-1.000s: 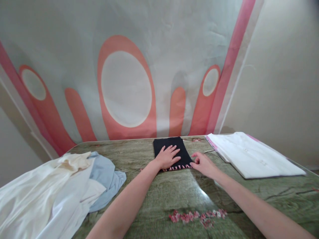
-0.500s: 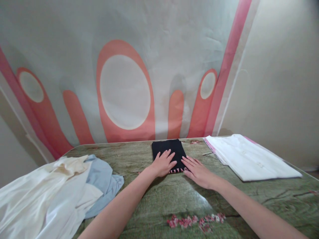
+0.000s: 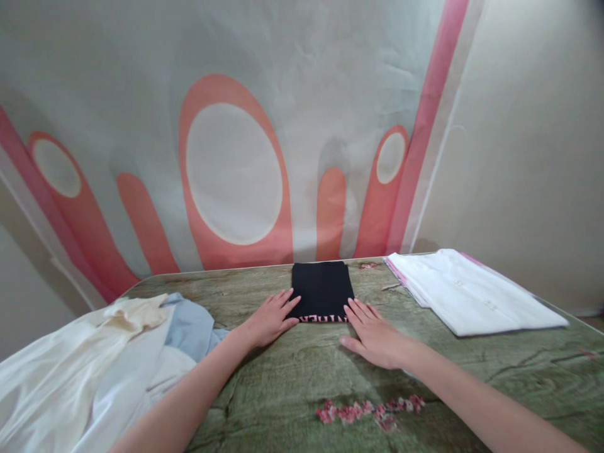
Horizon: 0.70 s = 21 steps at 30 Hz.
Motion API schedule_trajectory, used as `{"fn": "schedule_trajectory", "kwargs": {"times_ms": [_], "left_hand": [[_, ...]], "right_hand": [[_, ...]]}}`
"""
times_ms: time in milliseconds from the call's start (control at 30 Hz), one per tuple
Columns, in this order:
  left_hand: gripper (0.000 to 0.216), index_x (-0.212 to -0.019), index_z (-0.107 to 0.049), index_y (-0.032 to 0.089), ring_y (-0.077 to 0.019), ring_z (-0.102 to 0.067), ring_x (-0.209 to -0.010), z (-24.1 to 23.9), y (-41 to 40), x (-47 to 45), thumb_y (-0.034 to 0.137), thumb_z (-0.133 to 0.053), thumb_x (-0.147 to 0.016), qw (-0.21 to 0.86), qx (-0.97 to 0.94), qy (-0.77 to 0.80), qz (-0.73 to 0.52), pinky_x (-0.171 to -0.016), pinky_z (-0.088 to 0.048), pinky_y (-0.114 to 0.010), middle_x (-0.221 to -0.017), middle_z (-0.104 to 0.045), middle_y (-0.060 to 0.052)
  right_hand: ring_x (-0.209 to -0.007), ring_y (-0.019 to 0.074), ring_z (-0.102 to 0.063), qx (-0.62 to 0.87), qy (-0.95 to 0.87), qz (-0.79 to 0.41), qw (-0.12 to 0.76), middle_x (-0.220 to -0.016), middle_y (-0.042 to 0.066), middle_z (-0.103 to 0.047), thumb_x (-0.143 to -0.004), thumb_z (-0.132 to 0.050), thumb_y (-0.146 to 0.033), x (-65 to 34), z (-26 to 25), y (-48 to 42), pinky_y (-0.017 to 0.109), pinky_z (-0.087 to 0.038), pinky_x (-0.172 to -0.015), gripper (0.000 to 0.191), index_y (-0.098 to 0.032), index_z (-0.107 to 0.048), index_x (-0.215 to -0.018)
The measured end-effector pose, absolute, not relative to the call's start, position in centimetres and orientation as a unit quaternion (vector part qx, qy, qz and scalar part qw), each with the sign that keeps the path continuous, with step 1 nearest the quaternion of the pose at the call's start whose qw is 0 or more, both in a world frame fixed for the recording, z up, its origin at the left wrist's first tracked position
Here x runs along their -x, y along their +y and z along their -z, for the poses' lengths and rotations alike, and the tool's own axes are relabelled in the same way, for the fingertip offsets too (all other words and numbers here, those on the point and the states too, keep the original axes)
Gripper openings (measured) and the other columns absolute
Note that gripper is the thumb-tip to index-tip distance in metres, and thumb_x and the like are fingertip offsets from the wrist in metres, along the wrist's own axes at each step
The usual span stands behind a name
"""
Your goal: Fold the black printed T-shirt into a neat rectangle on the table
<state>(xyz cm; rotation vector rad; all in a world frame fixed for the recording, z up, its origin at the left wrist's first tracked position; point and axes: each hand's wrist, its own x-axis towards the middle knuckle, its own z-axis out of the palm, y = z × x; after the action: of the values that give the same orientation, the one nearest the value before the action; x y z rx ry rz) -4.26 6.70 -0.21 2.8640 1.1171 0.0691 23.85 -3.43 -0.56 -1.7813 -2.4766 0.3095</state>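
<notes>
A black garment (image 3: 322,289), folded into a flat square, lies near the table's far edge. Pink printed letters run along its near side, partly readable. My left hand (image 3: 270,319) is at the garment's left edge, fingers stretched out and spread, the tips reaching the cloth. At the near right corner my right hand (image 3: 375,335) lies with its fingers extended and thumb apart, fingertips touching the edge. Neither hand grips anything.
A stack of folded garments, white on top (image 3: 476,296), lies to the right. Loose cream and white clothes (image 3: 80,371) with a light blue garment (image 3: 189,327) are heaped at the left. The wood-patterned table (image 3: 283,402) carries a printed blossom motif. A patterned wall backs it.
My left hand has slid off the top of the black garment to its left edge, uncovering more letters. My right hand stays by the near right corner, slightly lower.
</notes>
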Motion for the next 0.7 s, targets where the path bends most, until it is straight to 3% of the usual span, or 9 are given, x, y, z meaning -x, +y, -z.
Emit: {"fn": "schedule_trajectory", "kwargs": {"times_ms": [133,300,533,700], "left_hand": [[0.057,-0.140,-0.017,0.023,-0.0228,-0.016,-0.133,0.3,7.5,6.1,0.050,-0.025,-0.091,0.033,-0.919,0.391,-0.037,-0.105,-0.018,-0.037,-0.147,-0.012,-0.008],[0.051,-0.141,-0.013,0.026,-0.0185,-0.015,-0.134,-0.7,5.1,4.9,0.043,-0.023,-0.093,0.015,-0.936,0.347,-0.055,-0.107,-0.015,-0.036,-0.147,-0.014,-0.004],[0.053,-0.140,-0.012,0.027,-0.0201,-0.011,-0.135,-1.2,1.7,2.3,0.048,-0.019,-0.092,0.014,-0.957,0.290,-0.021,-0.107,-0.011,-0.041,-0.147,-0.012,-0.003],[0.056,-0.140,-0.013,0.027,-0.0203,-0.012,-0.134,-0.5,2.1,2.5,0.053,-0.020,-0.091,0.035,-0.954,0.297,-0.012,-0.107,-0.014,-0.039,-0.147,-0.013,-0.003]], "right_hand": [[-0.134,0.0296,-0.007,0.563,-0.820,-0.091,0.049,-0.145,0.019,-0.010,-0.080,-0.017,-0.069,-22.2,0.4,-4.9,0.045,-0.010,-0.109,0.089,-0.002,-0.020,-0.138],[-0.133,0.0305,-0.011,0.556,-0.824,-0.080,0.065,-0.145,0.019,-0.013,-0.080,-0.019,-0.069,-21.1,0.7,-5.7,0.046,-0.011,-0.109,0.088,-0.003,-0.021,-0.138],[-0.133,0.0282,-0.014,0.540,-0.834,-0.067,0.089,-0.146,0.011,-0.015,-0.084,-0.021,-0.062,-20.6,0.8,-5.7,0.049,-0.012,-0.108,0.073,-0.015,-0.020,-0.140],[-0.133,0.0291,-0.014,0.535,-0.838,-0.071,0.076,-0.146,0.011,-0.017,-0.084,-0.023,-0.061,-20.5,0.5,-6.0,0.048,-0.016,-0.107,0.072,-0.014,-0.024,-0.139]]}}
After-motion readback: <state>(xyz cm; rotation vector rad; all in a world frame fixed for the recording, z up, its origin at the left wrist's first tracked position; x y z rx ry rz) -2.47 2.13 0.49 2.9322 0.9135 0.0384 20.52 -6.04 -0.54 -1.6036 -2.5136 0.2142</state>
